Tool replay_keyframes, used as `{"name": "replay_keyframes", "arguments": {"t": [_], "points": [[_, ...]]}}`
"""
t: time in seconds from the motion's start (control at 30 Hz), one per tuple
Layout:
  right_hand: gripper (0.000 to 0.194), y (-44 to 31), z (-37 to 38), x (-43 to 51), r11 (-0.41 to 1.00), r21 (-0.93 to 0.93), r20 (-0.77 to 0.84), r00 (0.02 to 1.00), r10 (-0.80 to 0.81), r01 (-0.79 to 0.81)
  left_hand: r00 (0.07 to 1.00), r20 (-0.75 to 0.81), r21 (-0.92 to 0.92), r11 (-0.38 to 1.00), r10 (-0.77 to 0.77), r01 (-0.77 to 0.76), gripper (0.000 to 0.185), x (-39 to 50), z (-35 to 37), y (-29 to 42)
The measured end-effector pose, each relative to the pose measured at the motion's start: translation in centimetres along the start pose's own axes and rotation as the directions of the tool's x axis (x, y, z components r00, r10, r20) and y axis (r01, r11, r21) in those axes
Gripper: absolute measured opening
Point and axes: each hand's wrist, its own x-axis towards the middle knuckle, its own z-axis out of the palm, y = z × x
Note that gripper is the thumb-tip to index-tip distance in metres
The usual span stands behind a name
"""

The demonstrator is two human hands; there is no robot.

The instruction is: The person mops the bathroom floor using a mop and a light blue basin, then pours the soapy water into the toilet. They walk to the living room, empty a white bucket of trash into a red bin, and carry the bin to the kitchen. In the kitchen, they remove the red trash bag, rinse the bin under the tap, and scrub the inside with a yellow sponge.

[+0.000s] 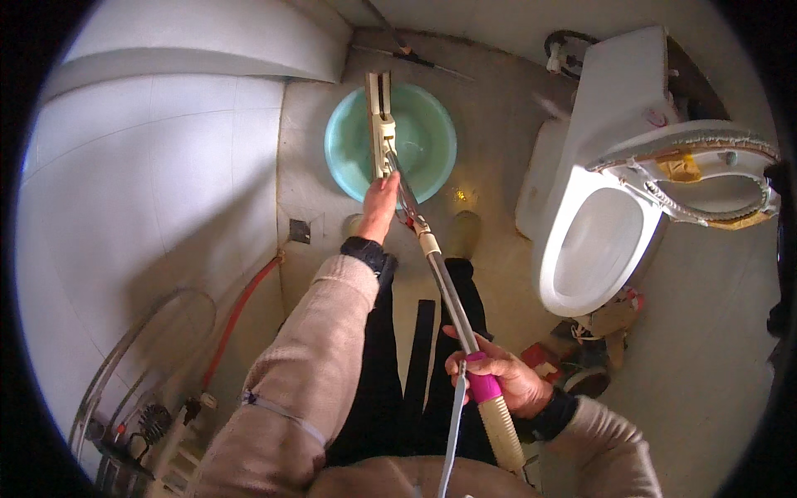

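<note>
A sponge mop with a cream plastic head (pixel 384 131) and a metal pole (pixel 454 299) runs diagonally in front of me. Its head is over a round turquoise basin (pixel 429 143) on the floor. My left hand (pixel 380 208) grips the near end of the mop head; some fingers are hidden. Lower down, my right hand (pixel 507 380) is closed around the pole at the magenta collar (pixel 483 383), just above the ribbed cream handle (pixel 500 429). A pale narrow strip (pixel 454 423) hangs by the right hand's fingers.
A white toilet (pixel 598 249) with its seat (pixel 716 177) raised stands at right. Assorted clutter (pixel 582 355) lies beneath its front. A floor squeegee (pixel 414 57) rests behind the basin. At left are a tiled wall, a floor drain (pixel 299 231) and a red hose (pixel 240 311).
</note>
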Motion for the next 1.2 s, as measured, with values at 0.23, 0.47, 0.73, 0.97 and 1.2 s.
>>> {"name": "replay_keyframes", "arguments": {"t": [0.23,0.47,0.73,0.97,1.2], "points": [[0.061,4.7,3.6,-0.4,0.97,0.206,-0.07,0.991,-0.115,0.127,0.945,0.315,-0.177,0.984,0.084,-0.029,0.042,1.3,-1.9,-0.1],[0.062,10.4,8.3,-6.9,0.951,0.233,-0.106,0.978,-0.182,0.203,0.961,0.272,-0.101,0.992,-0.049,0.08,0.041,-6.7,-8.5,6.9],[0.055,11.3,8.6,-6.2,0.967,-0.024,-0.215,0.943,-0.253,0.254,0.991,0.112,0.04,0.996,-0.078,0.074,0.046,-23.0,-15.4,11.0],[0.046,10.7,7.7,-4.9,0.965,0.085,-0.117,0.964,-0.237,0.248,0.998,-0.041,-0.086,0.995,0.038,-0.041,0.057,-22.7,-13.8,8.6],[0.034,11.7,7.8,-6.0,0.963,0.127,-0.201,0.957,-0.209,0.237,0.888,0.389,-0.234,0.905,-0.247,0.354,0.052,-5.1,-7.4,5.8]]}}
